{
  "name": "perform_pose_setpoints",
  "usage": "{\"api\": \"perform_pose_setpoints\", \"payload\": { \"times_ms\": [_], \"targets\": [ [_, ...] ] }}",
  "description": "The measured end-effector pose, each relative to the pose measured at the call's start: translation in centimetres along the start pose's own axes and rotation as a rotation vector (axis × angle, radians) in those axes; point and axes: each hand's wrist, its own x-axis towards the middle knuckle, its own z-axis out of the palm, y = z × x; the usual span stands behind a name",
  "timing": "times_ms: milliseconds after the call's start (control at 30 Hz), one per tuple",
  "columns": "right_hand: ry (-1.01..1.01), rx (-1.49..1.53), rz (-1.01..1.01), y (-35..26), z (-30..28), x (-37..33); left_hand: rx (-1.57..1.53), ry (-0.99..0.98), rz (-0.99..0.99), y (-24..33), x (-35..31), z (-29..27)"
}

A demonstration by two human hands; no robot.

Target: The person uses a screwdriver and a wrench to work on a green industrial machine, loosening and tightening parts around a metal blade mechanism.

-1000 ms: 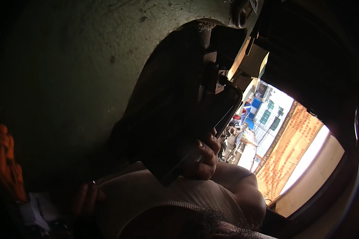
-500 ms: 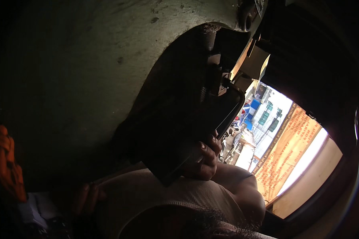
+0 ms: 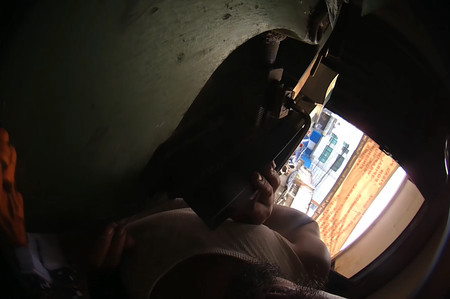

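Observation:
My right hand (image 3: 259,202) is closed around a dark, straight-edged object (image 3: 212,212), its thumb and fingers bent over the edge. Above the fingers a thin bent dark rod (image 3: 307,122) runs up to a small metal fitting (image 3: 283,107); whether it joins the held object is too dark to tell. At the lower left, two or more fingers of my left hand (image 3: 111,243) show dimly, stretched side by side against a light ribbed top (image 3: 170,224). The rest of that hand is lost in shadow, and nothing shows in it.
A worn greenish curved surface (image 3: 115,74) fills the upper left, arching over a dark hollow with a short post (image 3: 270,50). Orange cloth (image 3: 5,184) hangs at the far left. Through a bright opening on the right appear an orange banner (image 3: 359,194) and blue items (image 3: 312,142).
The view has shifted slightly, so the curved surface and post sit further right, and the orange cloth sits higher. My right hand keeps its grip with hardly any movement.

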Motion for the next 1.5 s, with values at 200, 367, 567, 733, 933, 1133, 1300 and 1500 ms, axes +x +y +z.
{"api": "perform_pose_setpoints", "payload": {
  "times_ms": [200, 367, 567, 733, 933, 1133, 1300, 1500],
  "targets": [
    [-0.011, -0.086, -0.113, 0.2, -0.2, 1.1, -0.027, -0.111, -0.135, 1.1, 1.4, -0.3],
    [-0.052, -0.146, -0.093, 0.7, -0.5, 0.5, -0.103, -0.366, -0.503, 4.2, 2.4, -2.4],
    [-0.162, -0.127, -0.07, -1.4, -1.7, 2.5, -0.075, -0.294, -0.404, 2.9, 4.5, -1.2],
    [-0.247, -0.152, 0.028, -2.0, -2.0, 2.6, -0.088, -0.109, -0.243, 1.2, 4.5, 0.0],
    [-0.279, -0.127, 0.01, -0.4, -2.5, 2.1, -0.067, -0.062, -0.392, 2.1, 3.3, 0.6],
    [-0.259, -0.133, -0.021, -1.0, -2.5, 2.6, 0.012, 0.09, -0.214, 0.3, 3.3, 2.4],
    [-0.225, -0.061, 0.006, -1.4, -2.6, 2.9, 0.053, 0.187, -0.159, 0.0, 4.8, 2.7],
    [0.04, 0.069, 0.027, -0.4, -2.3, 0.8, 0.068, 0.183, -0.099, 0.3, 5.7, 2.6]
  ]
}}
